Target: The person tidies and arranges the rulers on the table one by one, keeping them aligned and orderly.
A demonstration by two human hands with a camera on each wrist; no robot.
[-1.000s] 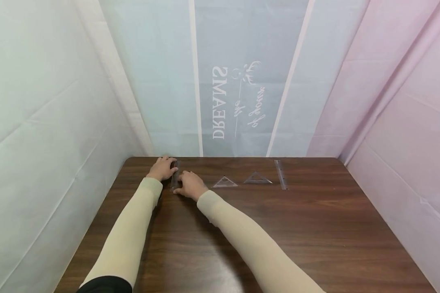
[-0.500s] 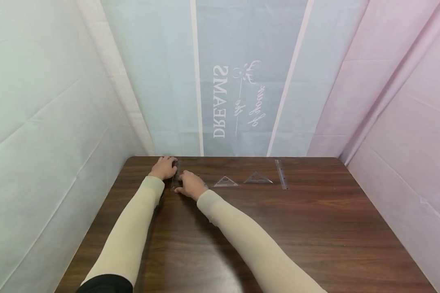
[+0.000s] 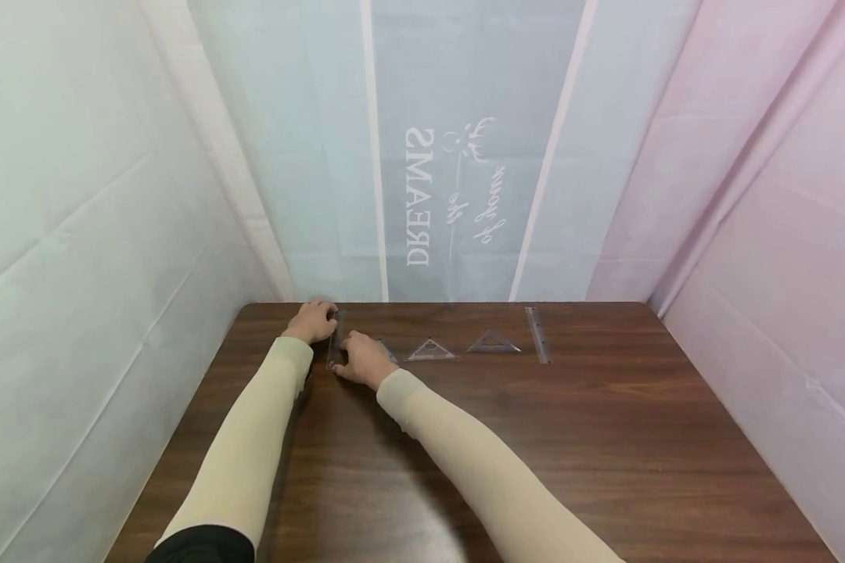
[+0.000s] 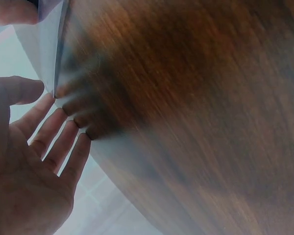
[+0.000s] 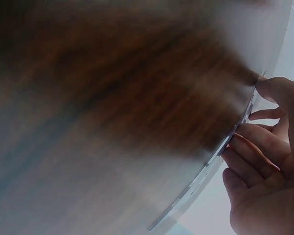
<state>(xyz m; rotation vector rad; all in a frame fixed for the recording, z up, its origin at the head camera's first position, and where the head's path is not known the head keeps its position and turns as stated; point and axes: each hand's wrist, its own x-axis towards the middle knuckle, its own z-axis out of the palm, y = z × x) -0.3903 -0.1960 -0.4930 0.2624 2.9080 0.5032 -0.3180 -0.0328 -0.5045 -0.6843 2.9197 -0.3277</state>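
A clear plastic ruler (image 3: 336, 338) lies on the left part of the table, its length running away from me. At its far end rests my left hand (image 3: 311, 321), fingers reaching forward with the thumb at the ruler's left edge. In the left wrist view, the index fingertip meets a corner of the ruler (image 4: 50, 51) and the other fingers are nearly straight. My right hand (image 3: 365, 359) is at the near end, thumb by the corner and fingers along the right side. A clear set square (image 3: 387, 348) is partly hidden behind that hand.
Two more clear set squares, one in the middle (image 3: 430, 350) and one farther right (image 3: 493, 342), lie in a row. Beyond them is a second clear ruler (image 3: 538, 336). The brown wooden table (image 3: 605, 453) meets a printed curtain (image 3: 479, 156) at its back edge.
Both hands stay nearly still at the ruler. Slightly more of the set square behind the right hand shows now, and the view has shifted a little.
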